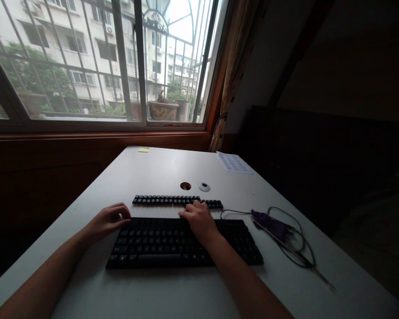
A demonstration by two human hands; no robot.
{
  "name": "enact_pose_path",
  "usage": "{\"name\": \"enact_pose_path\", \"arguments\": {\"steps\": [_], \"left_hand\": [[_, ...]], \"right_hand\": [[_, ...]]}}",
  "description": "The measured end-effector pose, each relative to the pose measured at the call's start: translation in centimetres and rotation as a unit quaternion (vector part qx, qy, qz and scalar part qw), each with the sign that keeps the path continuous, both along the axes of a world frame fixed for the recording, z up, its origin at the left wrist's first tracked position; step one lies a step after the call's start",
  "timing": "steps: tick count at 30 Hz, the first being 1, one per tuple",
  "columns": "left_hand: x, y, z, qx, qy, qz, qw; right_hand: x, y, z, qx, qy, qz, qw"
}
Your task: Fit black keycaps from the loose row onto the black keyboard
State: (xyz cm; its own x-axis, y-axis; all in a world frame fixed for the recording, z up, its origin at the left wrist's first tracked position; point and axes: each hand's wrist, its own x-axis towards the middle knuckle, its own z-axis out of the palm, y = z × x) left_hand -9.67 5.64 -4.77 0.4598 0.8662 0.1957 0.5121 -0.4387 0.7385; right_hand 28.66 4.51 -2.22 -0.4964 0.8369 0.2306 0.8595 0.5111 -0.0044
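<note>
A black keyboard (pixel 159 243) lies flat on the white table, its keys partly covered by my right forearm. At its far left corner, my left hand (pixel 111 217) is closed with curled fingers, thumb and fingertips meeting on the edge. My right hand (pixel 199 219) reaches over the keyboard's far edge. Its thumb side points left, and its other fingers touch a long row of loose black keycaps (pixel 166 200) behind the keyboard. No object shows between the right hand's fingers, though the palm side is hidden.
Right of the keyboard are a coiled black cable (pixel 309 248), a dark purple cloth (pixel 272 225) and a thin stick (pixel 299 256). Farther back are two round table fittings (pixel 204 187), printed paper (pixel 235 163) and a yellow note (pixel 143 149). A barred window (pixel 138 62) stands beyond.
</note>
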Motion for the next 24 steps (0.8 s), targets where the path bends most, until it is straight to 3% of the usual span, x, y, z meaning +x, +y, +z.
{"name": "enact_pose_path", "arguments": {"steps": [9, 24], "left_hand": [[-0.03, 0.1, -0.13, 0.01, -0.002, 0.0, 1.0], [-0.09, 0.02, -0.16, -0.002, -0.004, 0.006, 1.0]], "right_hand": [[-0.18, -0.09, 0.49, 0.011, -0.031, 0.006, 0.999], [-0.12, 0.38, -0.42, 0.016, 0.006, 0.016, 1.0]]}}
